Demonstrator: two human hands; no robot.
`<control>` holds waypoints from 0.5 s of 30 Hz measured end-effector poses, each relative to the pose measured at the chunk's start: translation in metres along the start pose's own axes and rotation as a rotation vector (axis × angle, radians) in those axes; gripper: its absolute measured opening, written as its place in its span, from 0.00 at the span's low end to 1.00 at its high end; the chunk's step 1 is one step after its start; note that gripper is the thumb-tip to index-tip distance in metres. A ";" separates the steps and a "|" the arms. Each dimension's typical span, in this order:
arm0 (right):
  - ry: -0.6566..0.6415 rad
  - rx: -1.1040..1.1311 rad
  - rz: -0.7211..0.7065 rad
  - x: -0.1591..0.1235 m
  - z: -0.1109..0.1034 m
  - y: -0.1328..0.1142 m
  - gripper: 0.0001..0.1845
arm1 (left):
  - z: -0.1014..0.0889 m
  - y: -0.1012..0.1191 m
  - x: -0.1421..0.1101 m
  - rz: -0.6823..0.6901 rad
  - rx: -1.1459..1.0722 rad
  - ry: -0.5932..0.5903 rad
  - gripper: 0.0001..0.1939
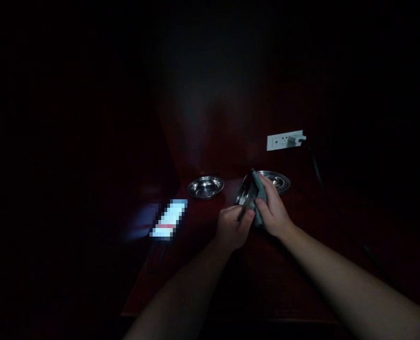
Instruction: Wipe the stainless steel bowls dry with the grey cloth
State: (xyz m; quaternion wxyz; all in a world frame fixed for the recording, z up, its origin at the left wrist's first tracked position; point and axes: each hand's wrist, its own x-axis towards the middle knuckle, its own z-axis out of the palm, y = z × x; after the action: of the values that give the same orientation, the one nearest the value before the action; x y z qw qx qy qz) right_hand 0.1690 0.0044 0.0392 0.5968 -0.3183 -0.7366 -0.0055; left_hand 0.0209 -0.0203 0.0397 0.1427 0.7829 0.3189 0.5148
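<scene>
My left hand (234, 225) grips the near lower rim of a shiny metal dish (247, 204), which is tilted up on edge above the dark red table. Closed around a grey-green cloth (260, 193), my right hand (274, 208) presses it against the right side of the dish. The fingers and the cloth hide part of the dish. To the left, a shallow steel bowl (205, 187) sits upright on the table. Behind my right hand lies round steel dishware (282, 183), partly covered by the hand; whether it is one piece or a stack I cannot tell.
A lit phone (170, 219), its screen blurred, lies at the table's left side with a thin cable near it. On the wall a white socket (280, 140) holds a plug, and a dark cord (316, 165) runs down from it. The surroundings are very dark.
</scene>
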 end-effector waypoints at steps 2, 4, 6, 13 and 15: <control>-0.005 -0.002 0.007 0.000 0.000 0.001 0.30 | 0.000 0.000 0.000 0.001 0.007 0.004 0.20; -0.007 -0.003 0.012 0.000 0.001 0.002 0.30 | 0.000 0.000 0.000 0.002 0.007 -0.001 0.20; -0.006 -0.004 0.012 -0.001 0.001 0.002 0.30 | -0.001 0.000 0.000 0.003 0.006 -0.007 0.20; -0.015 -0.012 0.015 0.001 0.000 0.000 0.31 | -0.001 -0.001 0.001 0.019 0.012 -0.006 0.20; -0.017 -0.017 0.014 0.001 0.000 -0.001 0.31 | -0.002 -0.001 0.001 0.025 0.008 -0.006 0.19</control>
State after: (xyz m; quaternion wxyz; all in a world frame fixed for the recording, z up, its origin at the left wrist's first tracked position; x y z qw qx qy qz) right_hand 0.1683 0.0045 0.0404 0.5879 -0.3284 -0.7392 -0.0052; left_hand 0.0192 -0.0191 0.0404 0.1342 0.7889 0.3106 0.5130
